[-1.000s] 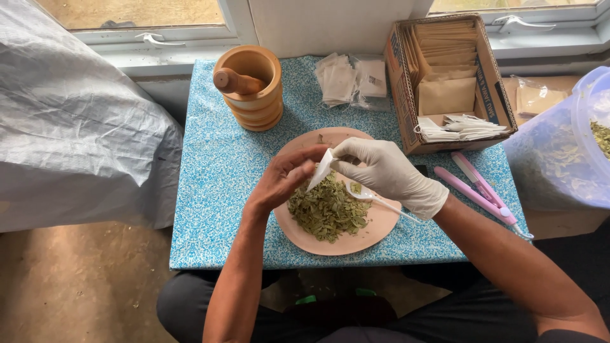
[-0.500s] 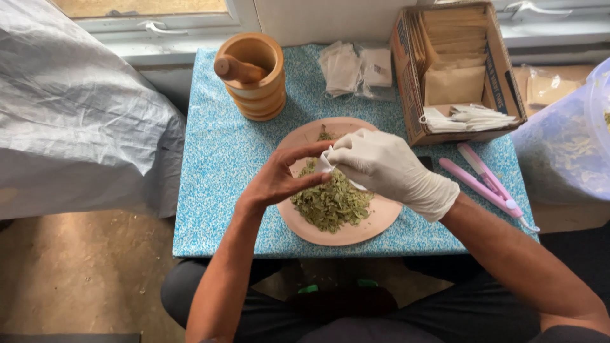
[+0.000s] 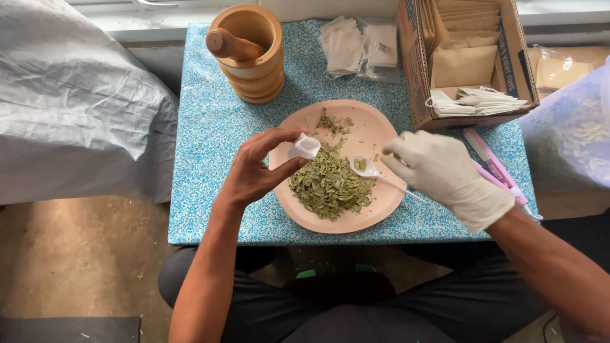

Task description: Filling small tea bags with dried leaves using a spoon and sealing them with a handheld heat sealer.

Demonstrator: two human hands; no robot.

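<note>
Reaching in from below with both forearms, left arm bare, right hand (image 3: 445,174) wearing a pale glove. Curling the left hand (image 3: 257,168) with thumb and fingers pinching closed in front. Keeping the right hand's fingers folded in a closed grip, knuckles up, wrist angled inward

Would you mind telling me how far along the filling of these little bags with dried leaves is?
Done: some white bags lie in the cardboard box, contents not visible. In hand: the left hand holds a small white bag open over the plate, and the gloved right hand holds a spoon with a few leaves. Left: a leaf pile and flat bags.
</note>
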